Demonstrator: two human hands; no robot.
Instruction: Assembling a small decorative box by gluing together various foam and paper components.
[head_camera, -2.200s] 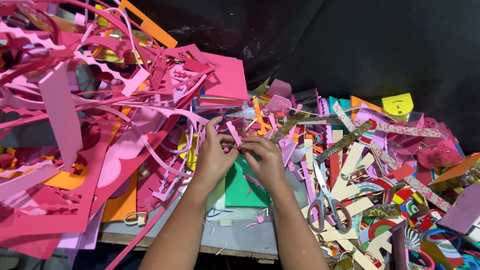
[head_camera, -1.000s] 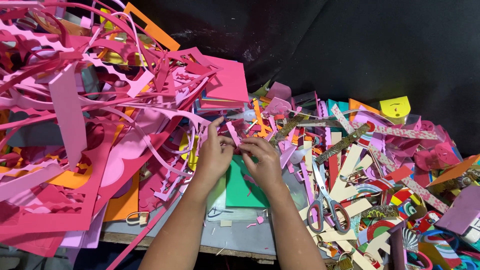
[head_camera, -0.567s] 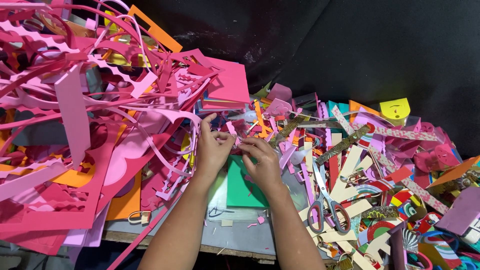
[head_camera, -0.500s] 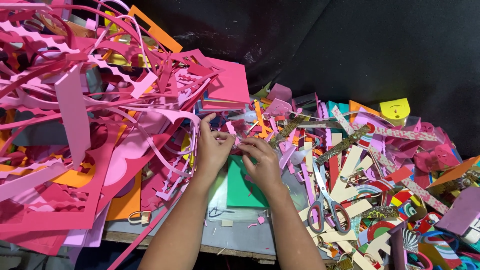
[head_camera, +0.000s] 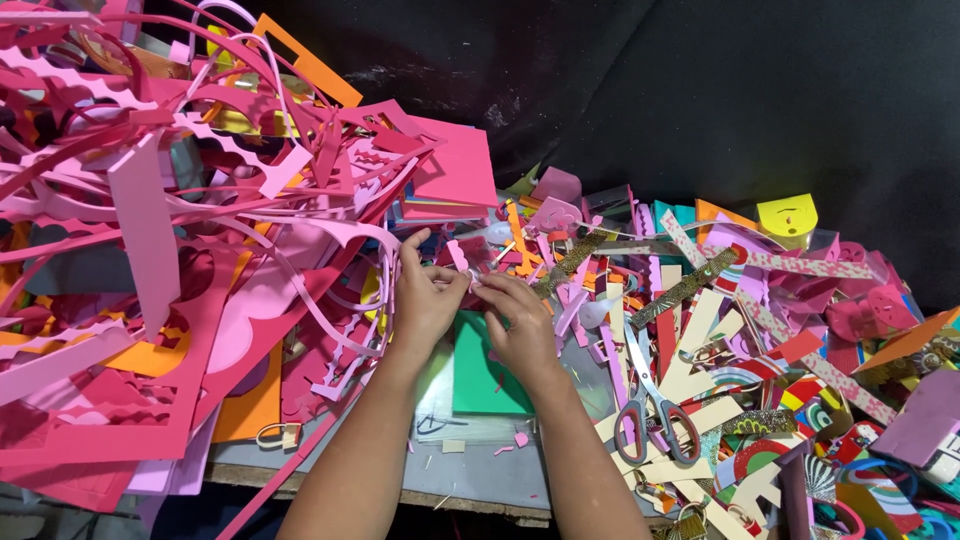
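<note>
Two bare hands meet at the centre of a desk (head_camera: 470, 480) heaped with coloured paper offcuts. The largest mass is the tangled pile of pink and red cut-out paper sheets and strips (head_camera: 190, 290), rising on the left side. A smaller spread of mixed multicoloured paper scraps (head_camera: 760, 330) covers the right side. A flat green paper rectangle (head_camera: 485, 365) lies directly beneath the hands, and a pair of scissors with patterned handles (head_camera: 650, 405) rests just right of the right forearm, untouched.

The work in hand appears to be fine manipulation of a small pink paper strip (head_camera: 458, 255), held up just above the green rectangle. The left hand (head_camera: 425, 295) pinches it between thumb and fingertips, index finger raised. The right hand (head_camera: 520, 320) is curled, its fingertips pressed together against the same piece from the other side. Both forearms come in from the lower edge, converging, wrists slightly bent.

Judgement: the next move calls for steady two-handed fingertip control; the piece is thin and would tear or crease easily.
</note>
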